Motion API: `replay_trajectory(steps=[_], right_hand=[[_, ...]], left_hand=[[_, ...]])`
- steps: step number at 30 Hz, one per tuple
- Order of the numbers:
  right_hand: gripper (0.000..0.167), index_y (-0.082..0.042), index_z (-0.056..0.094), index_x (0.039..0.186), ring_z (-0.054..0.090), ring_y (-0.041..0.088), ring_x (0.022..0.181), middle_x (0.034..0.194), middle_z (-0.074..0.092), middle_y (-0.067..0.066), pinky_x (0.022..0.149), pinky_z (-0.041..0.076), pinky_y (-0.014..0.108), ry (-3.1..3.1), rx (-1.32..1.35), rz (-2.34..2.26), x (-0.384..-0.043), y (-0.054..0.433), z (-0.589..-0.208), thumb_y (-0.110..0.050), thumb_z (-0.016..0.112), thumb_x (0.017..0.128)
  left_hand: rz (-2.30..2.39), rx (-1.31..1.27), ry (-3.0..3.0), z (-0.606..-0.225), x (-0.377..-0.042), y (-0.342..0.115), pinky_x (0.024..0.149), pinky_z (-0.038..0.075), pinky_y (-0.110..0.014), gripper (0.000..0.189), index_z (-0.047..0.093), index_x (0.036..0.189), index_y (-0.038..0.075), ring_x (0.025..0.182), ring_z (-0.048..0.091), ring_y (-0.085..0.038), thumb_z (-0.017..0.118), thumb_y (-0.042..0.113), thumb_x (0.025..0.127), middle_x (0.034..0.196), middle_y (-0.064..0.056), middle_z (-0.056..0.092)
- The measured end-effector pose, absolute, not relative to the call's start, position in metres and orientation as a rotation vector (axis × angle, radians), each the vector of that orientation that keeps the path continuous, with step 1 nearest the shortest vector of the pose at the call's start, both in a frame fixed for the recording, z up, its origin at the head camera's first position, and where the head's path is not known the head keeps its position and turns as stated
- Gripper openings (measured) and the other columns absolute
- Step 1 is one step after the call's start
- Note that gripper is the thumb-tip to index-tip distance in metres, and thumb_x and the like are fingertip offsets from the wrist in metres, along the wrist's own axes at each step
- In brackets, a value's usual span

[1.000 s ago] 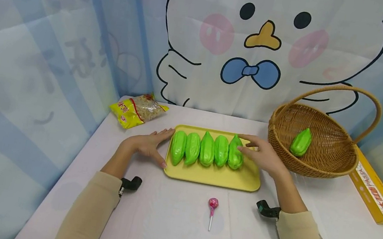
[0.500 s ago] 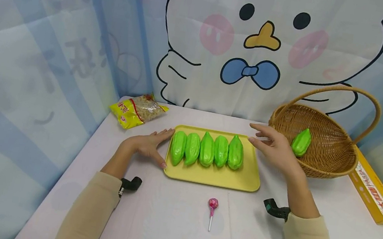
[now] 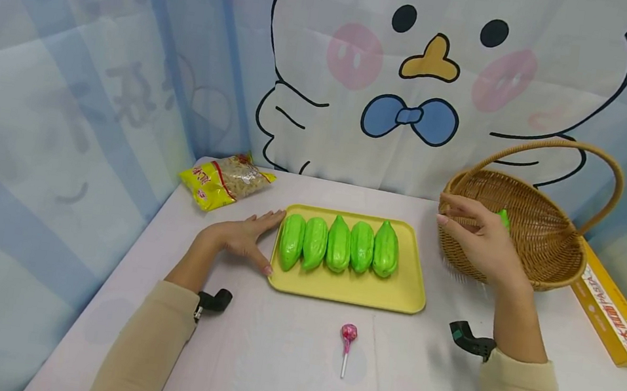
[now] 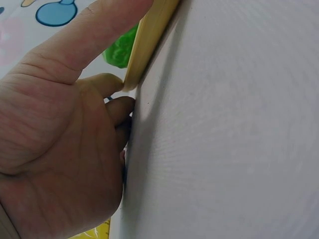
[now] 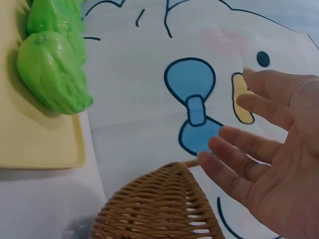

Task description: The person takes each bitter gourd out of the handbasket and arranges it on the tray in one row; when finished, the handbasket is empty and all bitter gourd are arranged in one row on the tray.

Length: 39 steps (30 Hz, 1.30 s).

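Observation:
My left hand rests against the left edge of the yellow tray, its thumb and fingers spread along the rim. On that tray several glossy green, ridged, gourd-shaped vegetables lie side by side in a row. The wicker basket stands to the tray's right. In front of its near-left side hovers my right hand, holding nothing, with the fingers loosely bent and apart, as the right wrist view confirms. Another green gourd-shaped vegetable lies in the basket, mostly hidden behind this hand.
A wrapped lollipop lies in front of the tray. At the back left is a yellow and clear snack bag. A yellow pasta box lies right of the basket, whose tall handle arches above it. A printed curtain hangs behind.
My right hand has drawn away from the rightmost green vegetable on the tray and moved right to the basket, holding nothing. My left hand and the vegetables have stayed in place.

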State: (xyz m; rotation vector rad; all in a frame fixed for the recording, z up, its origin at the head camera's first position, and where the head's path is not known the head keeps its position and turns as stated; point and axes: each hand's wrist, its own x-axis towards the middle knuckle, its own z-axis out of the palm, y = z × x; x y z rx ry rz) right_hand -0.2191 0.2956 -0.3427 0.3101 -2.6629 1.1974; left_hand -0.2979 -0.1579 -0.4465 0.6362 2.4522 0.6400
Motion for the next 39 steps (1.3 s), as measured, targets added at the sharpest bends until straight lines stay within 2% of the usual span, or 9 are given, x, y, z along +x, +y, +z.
replay_trajectory(steps=[7,13,17,23,29,32,35,37,39], right_hand=[[0.051,-0.020,0.058,0.150,0.053,0.002,0.110,0.138,0.060,0.012,0.073,0.049,0.011,-2.655,0.206,1.162,-0.215,0.318,-0.336,-0.037,0.066,0.103],[0.055,-0.023,0.055,0.153,0.049,0.001,0.114,0.140,0.058,0.008,0.076,0.047,0.009,-2.677,0.124,1.129,-0.215,0.336,-0.331,-0.045,0.062,0.103],[0.058,-0.027,0.052,0.155,0.049,0.012,0.120,0.141,0.056,0.007,0.079,0.045,0.014,-2.708,0.094,1.111,-0.221,0.346,-0.328,-0.048,0.062,0.102],[0.066,-0.028,0.044,0.160,0.047,0.037,0.134,0.150,0.050,0.019,0.089,0.048,0.039,-2.823,0.014,1.078,-0.236,0.364,-0.327,-0.055,0.058,0.101],[0.070,-0.021,0.039,0.163,0.047,0.044,0.129,0.150,0.047,0.029,0.080,0.048,0.035,-2.896,0.029,1.047,-0.245,0.381,-0.330,-0.052,0.058,0.103],[0.071,-0.016,0.037,0.163,0.042,0.052,0.136,0.154,0.041,0.035,0.088,0.051,0.048,-2.924,0.048,1.038,-0.249,0.387,-0.333,-0.050,0.057,0.104],[0.071,-0.014,0.036,0.163,0.036,0.055,0.141,0.157,0.037,0.036,0.099,0.046,0.066,-2.958,0.051,1.040,-0.254,0.392,-0.334,-0.050,0.055,0.105],[0.070,-0.013,0.035,0.163,0.034,0.056,0.144,0.158,0.035,0.037,0.104,0.042,0.071,-2.987,0.053,1.034,-0.258,0.396,-0.335,-0.049,0.055,0.106],[0.070,-0.012,0.034,0.164,0.033,0.057,0.144,0.159,0.034,0.038,0.101,0.044,0.069,-3.021,0.054,1.011,-0.262,0.400,-0.336,-0.048,0.054,0.106]], left_hand=[[0.648,0.642,2.442,-0.446,-0.297,-0.158,0.130,0.002,-0.064,0.141,-0.003,0.168,0.032,0.162,-0.004,-0.041,0.090,0.064,0.067,0.177,0.002,-0.004],[0.655,0.645,2.440,-0.446,-0.296,-0.157,0.130,0.002,-0.064,0.141,-0.002,0.169,0.031,0.162,-0.004,-0.041,0.091,0.063,0.067,0.177,0.001,-0.004],[0.658,0.648,2.441,-0.447,-0.297,-0.158,0.130,0.002,-0.064,0.142,-0.002,0.169,0.031,0.162,-0.004,-0.041,0.091,0.063,0.067,0.177,0.001,-0.004],[0.669,0.657,2.438,-0.446,-0.296,-0.159,0.130,0.002,-0.064,0.142,-0.003,0.169,0.029,0.162,-0.004,-0.041,0.091,0.062,0.068,0.177,-0.001,-0.004],[0.670,0.662,2.437,-0.444,-0.295,-0.158,0.131,0.001,-0.060,0.141,-0.003,0.169,0.028,0.163,-0.005,-0.038,0.091,0.060,0.068,0.177,-0.001,-0.004],[0.669,0.662,2.438,-0.445,-0.296,-0.159,0.131,0.001,-0.061,0.142,-0.003,0.169,0.028,0.163,-0.005,-0.039,0.091,0.061,0.068,0.177,-0.002,-0.004],[0.661,0.658,2.438,-0.446,-0.296,-0.159,0.131,0.002,-0.061,0.142,-0.003,0.169,0.029,0.162,-0.004,-0.040,0.091,0.063,0.067,0.177,-0.002,-0.004],[0.657,0.656,2.436,-0.446,-0.297,-0.159,0.131,0.002,-0.061,0.143,-0.004,0.169,0.029,0.162,-0.004,-0.040,0.090,0.064,0.067,0.177,-0.002,-0.005],[0.653,0.655,2.437,-0.447,-0.297,-0.159,0.131,0.002,-0.061,0.143,-0.004,0.169,0.030,0.162,-0.004,-0.039,0.090,0.065,0.067,0.177,-0.001,-0.005]])
